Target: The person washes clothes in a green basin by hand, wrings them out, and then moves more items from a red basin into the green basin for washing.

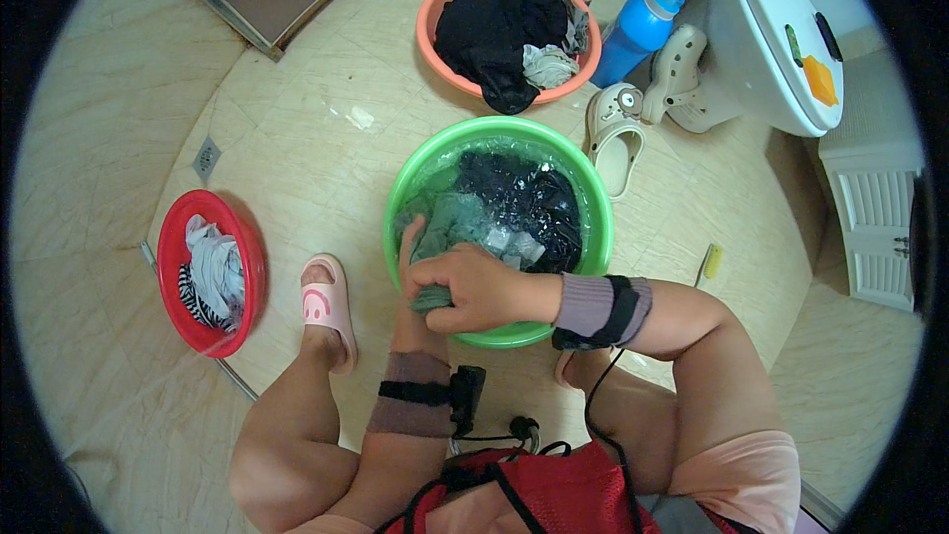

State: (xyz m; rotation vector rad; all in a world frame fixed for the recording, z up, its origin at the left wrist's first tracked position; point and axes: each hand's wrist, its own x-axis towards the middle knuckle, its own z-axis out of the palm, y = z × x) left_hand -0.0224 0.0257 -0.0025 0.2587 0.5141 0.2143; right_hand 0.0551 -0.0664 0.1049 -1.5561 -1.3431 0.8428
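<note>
A wet grey-green garment (457, 220) lies partly in the soapy water of a green basin (407, 178). My right hand (479, 284) is closed round a bunched end of it, over the basin's near side. Close against it, my left hand (407, 265) is at the same cloth, one finger stretched up along its left edge. The right hand hides the rest of the left hand's fingers. Dark wet clothes (529, 203) fill the far and right parts of the basin, with a pale, wet piece (514, 245) nearer me.
An orange basin (427, 40) of black clothes stands beyond; a red basin (259, 277) of light clothes is at left. Right of them are a blue bottle (633, 37), beige clogs (618, 129) and a white toilet (761, 40). A yellow brush (712, 261) lies on the floor.
</note>
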